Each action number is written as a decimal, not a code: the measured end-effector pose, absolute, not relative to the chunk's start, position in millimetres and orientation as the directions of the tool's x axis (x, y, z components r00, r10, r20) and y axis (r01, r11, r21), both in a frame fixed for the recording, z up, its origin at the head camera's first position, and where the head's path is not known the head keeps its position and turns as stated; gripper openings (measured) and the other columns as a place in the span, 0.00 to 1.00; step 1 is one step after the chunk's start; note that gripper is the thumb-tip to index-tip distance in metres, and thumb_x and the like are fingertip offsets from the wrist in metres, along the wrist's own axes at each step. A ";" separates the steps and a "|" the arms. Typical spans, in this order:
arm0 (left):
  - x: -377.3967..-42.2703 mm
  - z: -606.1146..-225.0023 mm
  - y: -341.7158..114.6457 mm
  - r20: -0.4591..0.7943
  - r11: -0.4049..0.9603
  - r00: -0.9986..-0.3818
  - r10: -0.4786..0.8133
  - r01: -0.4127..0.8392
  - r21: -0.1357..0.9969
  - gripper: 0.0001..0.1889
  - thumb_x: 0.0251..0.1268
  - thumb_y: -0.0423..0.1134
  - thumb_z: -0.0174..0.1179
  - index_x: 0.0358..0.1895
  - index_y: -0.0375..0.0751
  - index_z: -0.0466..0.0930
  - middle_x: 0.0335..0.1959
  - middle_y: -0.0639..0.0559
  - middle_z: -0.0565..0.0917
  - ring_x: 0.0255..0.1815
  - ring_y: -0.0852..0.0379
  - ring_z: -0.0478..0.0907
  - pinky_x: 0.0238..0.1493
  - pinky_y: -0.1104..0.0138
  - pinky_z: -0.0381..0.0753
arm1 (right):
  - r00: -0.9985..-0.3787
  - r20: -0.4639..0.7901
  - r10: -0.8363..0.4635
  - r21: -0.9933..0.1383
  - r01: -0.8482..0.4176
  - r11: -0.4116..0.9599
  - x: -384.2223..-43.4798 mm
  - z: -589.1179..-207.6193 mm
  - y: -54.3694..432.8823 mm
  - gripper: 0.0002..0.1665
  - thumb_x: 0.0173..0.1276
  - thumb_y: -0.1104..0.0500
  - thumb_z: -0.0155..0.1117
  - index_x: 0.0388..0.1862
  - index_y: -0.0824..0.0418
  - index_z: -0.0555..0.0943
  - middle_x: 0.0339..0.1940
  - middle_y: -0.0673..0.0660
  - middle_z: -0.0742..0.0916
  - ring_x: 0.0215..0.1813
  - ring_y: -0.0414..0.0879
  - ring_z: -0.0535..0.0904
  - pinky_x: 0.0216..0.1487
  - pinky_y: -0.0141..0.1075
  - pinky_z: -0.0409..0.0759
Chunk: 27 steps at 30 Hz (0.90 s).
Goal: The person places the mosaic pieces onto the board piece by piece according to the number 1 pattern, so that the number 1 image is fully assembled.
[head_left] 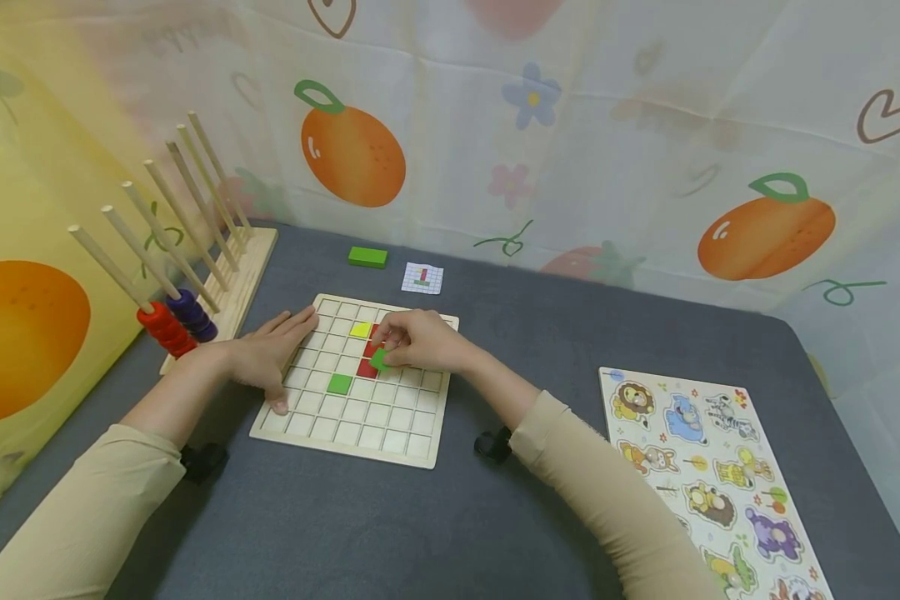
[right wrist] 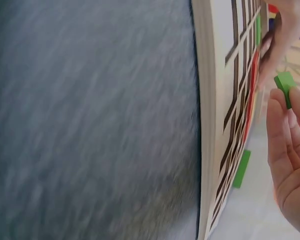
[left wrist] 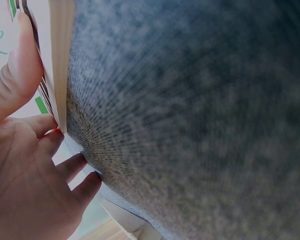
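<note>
My right hand [head_left: 422,340] pinches a small green tile [right wrist: 285,86] between thumb and fingertips, just over the wooden grid board [head_left: 345,447]. Beside that tile, red tiles [head_left: 367,368] form a column in the grid, partly covered by my fingers. A yellow tile [head_left: 361,330] sits near the top of the column, and another green tile [head_left: 339,384] lies in a square to its lower left. My left hand [head_left: 258,357] rests at the board's left edge, its fingers spread and straight, thumb on the lower left border.
Behind the board lie a green block [head_left: 367,257] and a small pattern card [head_left: 422,278]. A wooden peg rack [head_left: 251,271] with red rings [head_left: 167,329] and blue rings [head_left: 192,315] stands at the left. An animal puzzle board [head_left: 675,467] lies at the right.
</note>
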State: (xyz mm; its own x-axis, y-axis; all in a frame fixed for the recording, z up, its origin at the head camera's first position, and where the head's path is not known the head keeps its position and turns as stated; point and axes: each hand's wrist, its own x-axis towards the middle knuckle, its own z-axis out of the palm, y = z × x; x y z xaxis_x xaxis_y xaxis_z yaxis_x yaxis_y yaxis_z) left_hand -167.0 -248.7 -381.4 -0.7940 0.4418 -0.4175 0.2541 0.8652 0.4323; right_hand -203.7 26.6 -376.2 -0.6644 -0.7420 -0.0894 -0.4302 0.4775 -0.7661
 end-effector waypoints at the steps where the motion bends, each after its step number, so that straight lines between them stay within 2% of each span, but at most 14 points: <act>1: -167.1 -381.5 -248.7 -0.419 0.865 -0.793 0.442 0.254 0.433 0.73 0.28 0.42 0.81 0.79 0.32 0.37 0.82 0.34 0.33 0.79 0.24 0.30 0.71 0.27 0.41 | -0.666 -0.088 -0.741 -0.774 -0.423 0.472 -202.9 -376.5 24.1 0.13 0.62 0.65 0.67 0.47 0.61 0.83 0.36 0.55 0.88 0.34 0.37 0.80 0.38 0.24 0.76; 8: -167.9 -382.3 -249.0 -0.425 0.868 -0.792 0.439 0.251 0.429 0.73 0.28 0.42 0.81 0.79 0.33 0.36 0.82 0.34 0.33 0.79 0.24 0.30 0.71 0.27 0.42 | -0.677 -0.093 -0.730 -0.767 -0.419 0.486 -198.4 -377.2 11.9 0.08 0.60 0.66 0.69 0.39 0.60 0.84 0.31 0.56 0.89 0.30 0.35 0.79 0.36 0.24 0.75; 15: -167.7 -382.8 -250.0 -0.423 0.868 -0.793 0.438 0.252 0.427 0.73 0.28 0.43 0.81 0.79 0.33 0.36 0.82 0.35 0.33 0.79 0.24 0.30 0.71 0.27 0.43 | -0.670 -0.140 -0.729 -0.717 -0.439 0.541 -195.1 -378.6 4.3 0.08 0.59 0.65 0.70 0.38 0.59 0.85 0.28 0.53 0.89 0.27 0.34 0.78 0.35 0.23 0.74; 27: -169.1 -383.6 -252.3 -0.423 0.868 -0.792 0.441 0.257 0.424 0.74 0.28 0.45 0.81 0.80 0.33 0.35 0.82 0.35 0.32 0.79 0.24 0.30 0.69 0.26 0.43 | -0.677 -0.145 -0.722 -0.665 -0.474 0.578 -189.2 -380.8 -2.0 0.05 0.60 0.64 0.70 0.36 0.57 0.85 0.28 0.50 0.88 0.30 0.35 0.79 0.37 0.24 0.73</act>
State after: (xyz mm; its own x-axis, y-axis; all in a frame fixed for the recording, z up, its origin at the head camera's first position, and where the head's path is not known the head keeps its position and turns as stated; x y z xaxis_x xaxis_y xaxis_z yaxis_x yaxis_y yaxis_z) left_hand -169.1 -252.3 -383.6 -0.7917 0.4410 -0.4227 0.2573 0.8683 0.4240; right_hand -189.2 -2.0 -380.8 -0.6768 -0.7217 -0.1451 -0.4737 0.5778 -0.6646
